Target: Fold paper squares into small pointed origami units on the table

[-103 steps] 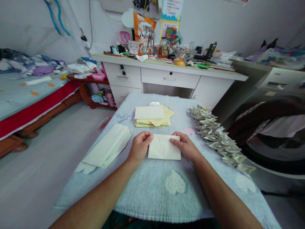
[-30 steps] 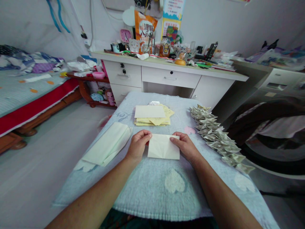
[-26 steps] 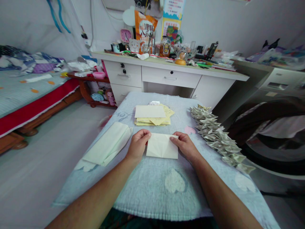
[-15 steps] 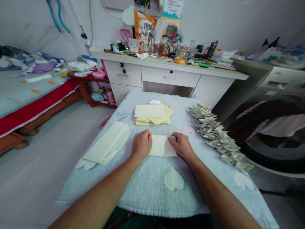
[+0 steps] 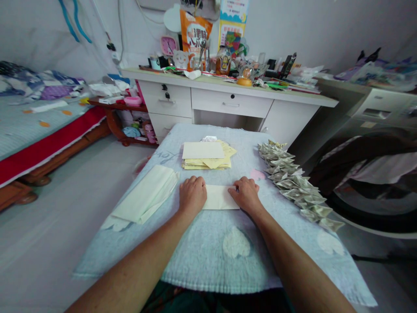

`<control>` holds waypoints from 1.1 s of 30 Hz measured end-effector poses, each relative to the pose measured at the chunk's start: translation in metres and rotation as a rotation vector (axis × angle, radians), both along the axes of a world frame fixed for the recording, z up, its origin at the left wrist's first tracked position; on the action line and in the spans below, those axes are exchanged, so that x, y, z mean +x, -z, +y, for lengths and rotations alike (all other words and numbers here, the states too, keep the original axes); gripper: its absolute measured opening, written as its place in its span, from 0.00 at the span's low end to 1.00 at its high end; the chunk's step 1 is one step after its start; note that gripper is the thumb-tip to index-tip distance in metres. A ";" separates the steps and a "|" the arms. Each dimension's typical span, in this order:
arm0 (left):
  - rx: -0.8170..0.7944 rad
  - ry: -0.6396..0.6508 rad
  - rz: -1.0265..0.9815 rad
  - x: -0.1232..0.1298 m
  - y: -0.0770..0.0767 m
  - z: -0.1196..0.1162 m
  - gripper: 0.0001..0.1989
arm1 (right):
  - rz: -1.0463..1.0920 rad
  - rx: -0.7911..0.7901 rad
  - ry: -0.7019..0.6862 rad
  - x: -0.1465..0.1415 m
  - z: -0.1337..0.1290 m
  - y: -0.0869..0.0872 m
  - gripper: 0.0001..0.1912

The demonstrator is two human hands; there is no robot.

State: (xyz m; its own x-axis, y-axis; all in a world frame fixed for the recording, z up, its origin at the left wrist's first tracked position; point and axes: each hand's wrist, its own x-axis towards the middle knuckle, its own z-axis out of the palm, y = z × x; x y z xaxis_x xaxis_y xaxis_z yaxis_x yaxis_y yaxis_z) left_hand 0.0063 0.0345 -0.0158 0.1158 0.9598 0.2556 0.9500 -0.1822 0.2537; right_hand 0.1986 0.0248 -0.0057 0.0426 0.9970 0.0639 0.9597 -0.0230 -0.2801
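Observation:
A cream sheet of folded paper (image 5: pixel 219 198) lies on the cloth-covered table in front of me. My left hand (image 5: pixel 193 194), fingers curled, grips its left end. At its right end my right hand (image 5: pixel 245 192) is closed on the edge, thumb on top of the paper. The fingertips of both hands are partly hidden. Just beyond the hands is a stack of yellowish papers (image 5: pixel 206 164) with a pale sheet (image 5: pixel 202 150) on top. To the left rests a larger folded bundle of pale paper (image 5: pixel 146 193).
Rows of folded paper pieces (image 5: pixel 291 182) with pointed tips line the table's right side. A light blue cloth (image 5: pixel 195 265) covers the table. Behind stands a white desk (image 5: pixel 228 102) crowded with items, with a bed (image 5: pixel 42 126) left and a washing machine (image 5: pixel 374 113) right.
The near edge of the held paper has shifted slightly away from me, and the paper looks flatter. Both hands keep their places at its ends. The whole view has shifted a little.

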 end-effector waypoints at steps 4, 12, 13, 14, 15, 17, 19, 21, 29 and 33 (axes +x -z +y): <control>-0.005 -0.007 0.042 0.002 0.000 -0.003 0.08 | -0.012 -0.033 0.013 -0.001 0.000 -0.002 0.12; 0.043 -0.012 0.012 0.004 -0.006 -0.004 0.15 | -0.043 -0.045 0.030 -0.002 -0.001 -0.002 0.12; 0.043 0.043 0.006 0.003 -0.005 -0.003 0.13 | -0.046 -0.048 0.031 -0.002 -0.001 -0.002 0.12; 0.035 0.110 0.001 0.002 -0.004 -0.001 0.13 | -0.048 -0.051 0.034 -0.002 -0.001 -0.003 0.12; 0.018 0.194 -0.003 0.000 -0.002 0.002 0.12 | -0.046 -0.054 0.039 -0.003 -0.001 -0.003 0.12; -0.027 0.342 -0.008 -0.004 0.001 0.006 0.13 | -0.029 -0.048 0.048 -0.003 -0.002 -0.003 0.11; -0.044 0.398 -0.010 -0.007 0.002 0.008 0.14 | 0.002 -0.018 0.063 -0.002 -0.002 -0.003 0.12; -0.057 0.429 -0.002 -0.010 0.000 0.007 0.14 | 0.031 0.028 0.065 -0.002 -0.002 -0.002 0.14; -0.082 0.454 0.033 -0.014 -0.013 -0.014 0.16 | 0.063 -0.027 -0.304 -0.002 0.003 -0.007 0.11; -0.091 0.454 0.041 -0.014 -0.014 -0.017 0.19 | -0.007 -0.095 -0.370 -0.003 0.002 -0.019 0.14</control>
State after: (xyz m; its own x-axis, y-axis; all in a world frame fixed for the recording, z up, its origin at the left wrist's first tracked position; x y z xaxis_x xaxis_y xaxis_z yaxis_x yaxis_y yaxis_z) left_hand -0.0078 0.0172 -0.0021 0.5381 0.8277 0.1593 0.7886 -0.5611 0.2514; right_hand 0.1955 0.0271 0.0133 -0.3220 0.9463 -0.0303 0.9096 0.3003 -0.2872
